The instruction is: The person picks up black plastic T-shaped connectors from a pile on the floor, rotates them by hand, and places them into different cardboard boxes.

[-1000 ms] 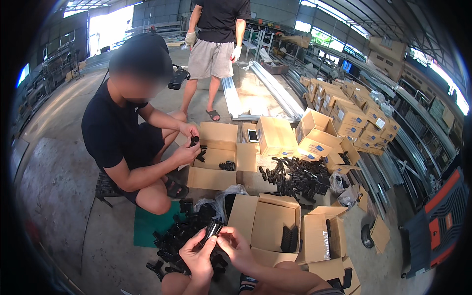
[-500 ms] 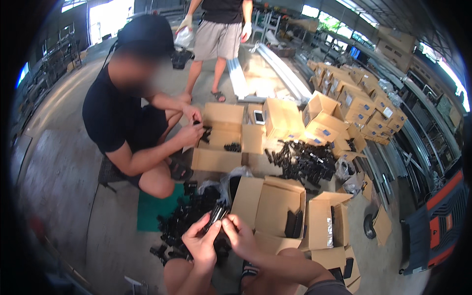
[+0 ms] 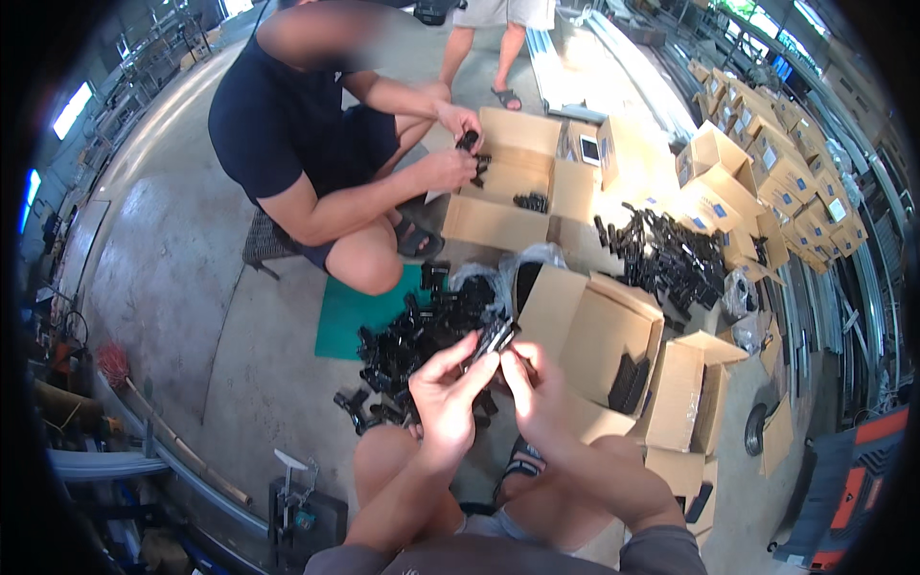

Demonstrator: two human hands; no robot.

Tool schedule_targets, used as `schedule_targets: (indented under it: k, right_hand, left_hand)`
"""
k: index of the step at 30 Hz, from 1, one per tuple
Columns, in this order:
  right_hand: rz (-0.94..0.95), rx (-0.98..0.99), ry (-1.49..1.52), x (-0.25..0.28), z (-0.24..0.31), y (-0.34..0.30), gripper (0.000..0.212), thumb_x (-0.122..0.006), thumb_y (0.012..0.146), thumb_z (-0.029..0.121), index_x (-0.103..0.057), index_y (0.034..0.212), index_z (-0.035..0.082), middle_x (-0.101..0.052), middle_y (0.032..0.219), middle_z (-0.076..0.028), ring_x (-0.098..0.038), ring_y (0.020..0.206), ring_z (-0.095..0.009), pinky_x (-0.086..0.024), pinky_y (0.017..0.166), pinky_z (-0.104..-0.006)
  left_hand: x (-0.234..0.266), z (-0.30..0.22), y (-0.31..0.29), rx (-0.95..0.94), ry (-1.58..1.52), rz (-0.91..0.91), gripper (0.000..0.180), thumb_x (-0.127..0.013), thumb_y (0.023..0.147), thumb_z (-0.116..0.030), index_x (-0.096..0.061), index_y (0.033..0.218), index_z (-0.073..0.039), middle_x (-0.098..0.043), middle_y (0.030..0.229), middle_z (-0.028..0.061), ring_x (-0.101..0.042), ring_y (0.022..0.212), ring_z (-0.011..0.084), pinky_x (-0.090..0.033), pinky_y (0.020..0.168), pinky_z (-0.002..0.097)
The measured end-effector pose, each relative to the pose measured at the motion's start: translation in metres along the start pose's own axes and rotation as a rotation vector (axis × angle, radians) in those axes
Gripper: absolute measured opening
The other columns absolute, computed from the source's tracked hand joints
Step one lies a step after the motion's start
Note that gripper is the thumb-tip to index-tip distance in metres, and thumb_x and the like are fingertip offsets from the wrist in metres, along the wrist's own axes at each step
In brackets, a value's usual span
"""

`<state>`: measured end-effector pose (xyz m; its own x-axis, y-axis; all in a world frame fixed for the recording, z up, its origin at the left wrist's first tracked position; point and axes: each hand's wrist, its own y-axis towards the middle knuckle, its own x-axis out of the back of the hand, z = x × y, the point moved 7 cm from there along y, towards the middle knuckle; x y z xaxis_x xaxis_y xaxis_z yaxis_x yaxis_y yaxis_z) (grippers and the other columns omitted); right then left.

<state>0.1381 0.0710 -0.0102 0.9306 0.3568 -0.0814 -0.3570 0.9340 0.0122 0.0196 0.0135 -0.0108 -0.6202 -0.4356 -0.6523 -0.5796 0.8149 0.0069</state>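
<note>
My left hand point(image 3: 446, 393) grips a glossy black tubular part point(image 3: 492, 340) between thumb and fingers, tilted up to the right. On its right side, my right hand point(image 3: 529, 385) pinches the near end of the same part. The fingertips of both hands almost meet there, and what lies between them is partly hidden. Just beyond my left hand a pile of similar black parts point(image 3: 431, 321) lies on the floor, partly over a green mat point(image 3: 340, 321). An open cardboard box point(image 3: 604, 335) stands right of my hands, with black pieces point(image 3: 629, 383) inside.
Across the pile a co-worker point(image 3: 287, 144) crouches, handling a black part over an open carton point(image 3: 470, 220). More black parts point(image 3: 666, 254) are heaped at right, near stacked cartons point(image 3: 776, 163). A smaller open box point(image 3: 676, 407) and a red-and-black case point(image 3: 848, 498) stand at right.
The view has tilted down and turned left, so the scene sits higher and further right. Both my hands still hold the black tubular part. The co-worker's hands stay over the carton.
</note>
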Motion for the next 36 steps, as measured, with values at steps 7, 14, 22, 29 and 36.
schedule_targets:
  k: [7,14,22,29,36]
  right_hand:
    - [-0.110,0.027,0.129,0.001,0.014,-0.003,0.018,-0.056,0.098,0.015,-0.063,0.099,-0.002,-0.065,0.086,-0.004,-0.058,0.078,-0.008,-0.046,0.071,-0.0234]
    - [-0.013,0.006,-0.108,0.006,0.008,-0.004,0.018,-0.058,0.097,0.014,-0.064,0.103,-0.002,-0.066,0.085,-0.004,-0.057,0.077,-0.006,-0.046,0.068,-0.0223]
    - [0.161,-0.121,-0.062,0.003,0.004,0.002,0.030,-0.063,0.094,0.014,-0.057,0.117,-0.004,-0.066,0.101,-0.010,-0.062,0.085,-0.010,-0.050,0.076,-0.0250]
    - [0.008,-0.105,-0.282,0.046,-0.005,0.022,0.035,-0.061,0.094,0.019,-0.056,0.122,-0.002,-0.065,0.102,-0.011,-0.062,0.088,-0.013,-0.051,0.079,-0.0282]
    - [-0.217,0.021,-0.077,0.183,0.003,0.057,0.022,-0.058,0.098,0.018,-0.064,0.108,0.000,-0.067,0.090,-0.005,-0.061,0.081,-0.009,-0.049,0.073,-0.0241]
  left_hand:
    - [0.000,0.007,0.005,0.054,-0.043,0.007,0.031,-0.069,0.083,0.009,-0.067,0.113,0.003,-0.069,0.109,0.0155,-0.067,0.095,0.0169,-0.053,0.088,0.0305]
    - [0.000,0.004,0.005,0.091,-0.065,0.008,0.030,-0.066,0.085,0.010,-0.066,0.114,0.001,-0.069,0.107,0.0162,-0.067,0.094,0.0166,-0.053,0.087,0.0300]
    - [0.006,-0.005,0.011,0.061,0.204,-0.082,0.027,-0.069,0.084,0.005,-0.066,0.111,0.004,-0.070,0.101,0.0103,-0.065,0.090,0.0116,-0.051,0.083,0.0259]
    - [0.010,-0.078,0.030,-0.486,1.389,-0.155,0.061,-0.077,0.076,-0.006,-0.055,0.133,-0.004,-0.045,0.139,0.0304,-0.044,0.132,0.0406,-0.039,0.105,0.0402]
    - [0.043,-0.066,0.028,-0.294,1.015,-0.091,0.033,-0.066,0.088,-0.004,-0.063,0.120,0.004,-0.068,0.116,0.0162,-0.063,0.107,0.0180,-0.046,0.097,0.0321]
